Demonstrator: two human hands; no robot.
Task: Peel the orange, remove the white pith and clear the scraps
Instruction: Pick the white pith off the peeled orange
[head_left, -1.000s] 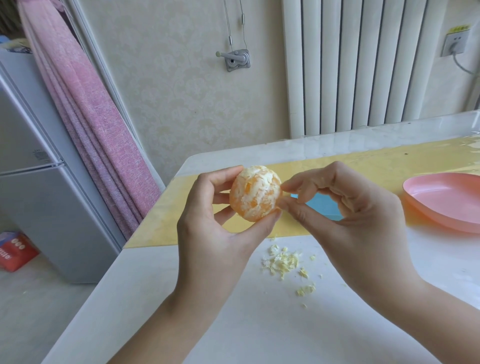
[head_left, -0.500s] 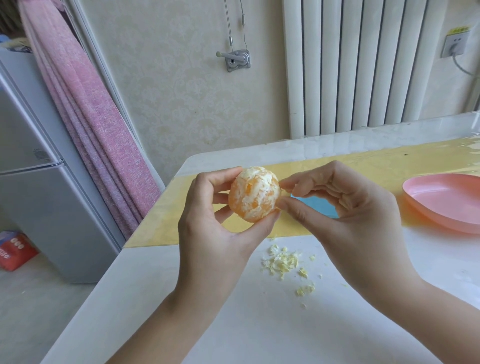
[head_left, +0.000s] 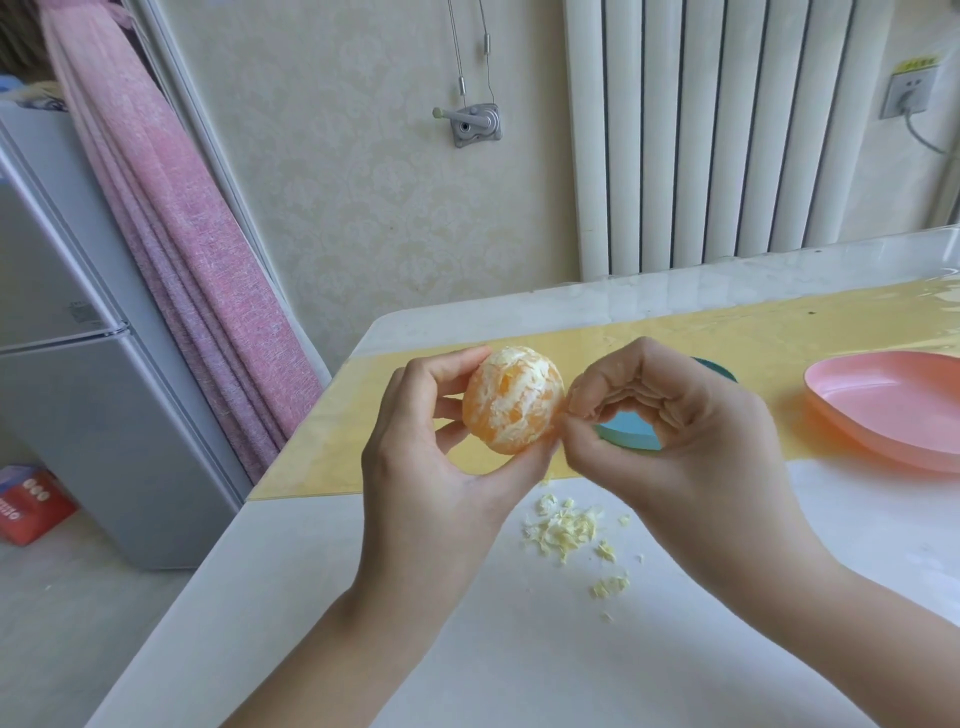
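Peeled orange (head_left: 511, 400) held in the air above the near edge of the yellow mat (head_left: 675, 332), well clear of the counter (head_left: 467, 649). Rind is gone; patches and streaks of white pith cover much of the orange flesh.

Left hand (head_left: 431, 467): palm toward the camera, fingers curled round the fruit. Thumb supports it from below, forefinger arches over the top, the other fingertips sit behind its left side. A firm cradle.

Right hand (head_left: 691, 447): fingers curled in, thumb and forefinger tips drawn together in a pinch at the orange's lower right flank, touching the left thumb tip. Whether a shred of pith sits between the tips cannot be told. Other fingers folded loosely into the palm.

Pith scraps (head_left: 563, 527): a small pale yellow-white heap on the white counter, below and between the wrists, with a few stray crumbs just nearer the camera.

Pink dish (head_left: 893, 410) on the mat, right of the hands, apart from them. A blue object (head_left: 626, 436) lies on the mat behind the right hand, mostly hidden.

Beyond: white radiator (head_left: 727, 130) against the wall, pink curtain (head_left: 171, 234) and grey fridge (head_left: 78, 389) at left, red box (head_left: 28, 504) on the floor.
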